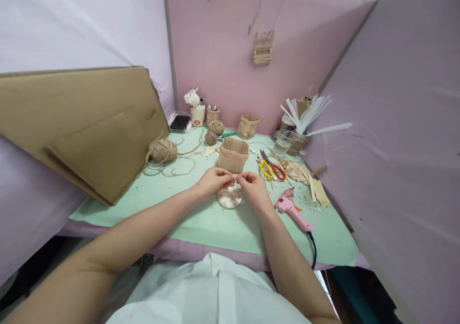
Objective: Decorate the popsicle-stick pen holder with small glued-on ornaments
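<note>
My left hand (217, 181) and my right hand (252, 186) meet fingertip to fingertip over the middle of the table. Pinched between both is a small pale piece (235, 176), too small to make out its kind. Just beneath my hands lies a round white and brown disc (230, 198), partly covered by my fingers. Right behind them stands a basket made of wooden sticks (233, 157), upright with a braided rim. A pink glue gun (293, 209) rests to the right of my right hand, its black cord hanging over the front edge.
Scissors with yellow and red handles (271, 167) lie right of the basket. Wooden sticks (318, 190) and a plastic cup (282, 143) are farther right. Twine balls (163, 150) and a cardboard sheet (97, 132) stand left. A second basket (248, 126) is at the back.
</note>
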{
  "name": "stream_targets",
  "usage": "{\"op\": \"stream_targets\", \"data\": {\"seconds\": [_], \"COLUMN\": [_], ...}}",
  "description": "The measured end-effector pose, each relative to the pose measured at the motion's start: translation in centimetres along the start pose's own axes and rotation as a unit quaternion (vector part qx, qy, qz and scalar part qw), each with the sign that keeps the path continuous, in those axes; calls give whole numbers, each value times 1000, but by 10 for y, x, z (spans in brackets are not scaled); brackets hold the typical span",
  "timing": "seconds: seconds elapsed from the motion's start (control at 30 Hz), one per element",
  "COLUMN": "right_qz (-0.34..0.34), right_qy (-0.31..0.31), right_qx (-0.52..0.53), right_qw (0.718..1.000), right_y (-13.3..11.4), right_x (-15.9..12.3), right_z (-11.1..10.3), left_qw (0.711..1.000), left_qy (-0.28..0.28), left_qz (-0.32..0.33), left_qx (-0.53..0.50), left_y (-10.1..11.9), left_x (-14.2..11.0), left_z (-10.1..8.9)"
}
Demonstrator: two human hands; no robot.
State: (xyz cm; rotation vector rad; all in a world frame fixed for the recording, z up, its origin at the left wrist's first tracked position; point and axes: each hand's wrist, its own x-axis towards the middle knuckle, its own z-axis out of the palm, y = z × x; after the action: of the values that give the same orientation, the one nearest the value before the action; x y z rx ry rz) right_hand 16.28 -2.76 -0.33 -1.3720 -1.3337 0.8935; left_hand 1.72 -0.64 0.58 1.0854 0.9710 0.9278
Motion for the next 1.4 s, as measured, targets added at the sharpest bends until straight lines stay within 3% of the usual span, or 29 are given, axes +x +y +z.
{"op": "stream_targets", "data": {"seconds": [0.6,1.0,1.17,1.4], "right_qz": [31,39,40,22], "right_qy": [-9,-5,16,21], "right_qx": [26,44,65,100], "right_qw": [999,998,997,995], "right_y": [-4,-2,-3,0], "right_x": [-3,-3,-2,0], "right_z": [-1,1,1,3], "left_qw": [999,999,1000,998], "left_qy": [-3,-2,11,-22], "left_qz": [38,35,14,32], "left_qx": [16,37,-6,41], "left_y": [-6,-4,-3,-9], "left_x": [3,2,2,4], "left_z": [1,2,3,1]}}
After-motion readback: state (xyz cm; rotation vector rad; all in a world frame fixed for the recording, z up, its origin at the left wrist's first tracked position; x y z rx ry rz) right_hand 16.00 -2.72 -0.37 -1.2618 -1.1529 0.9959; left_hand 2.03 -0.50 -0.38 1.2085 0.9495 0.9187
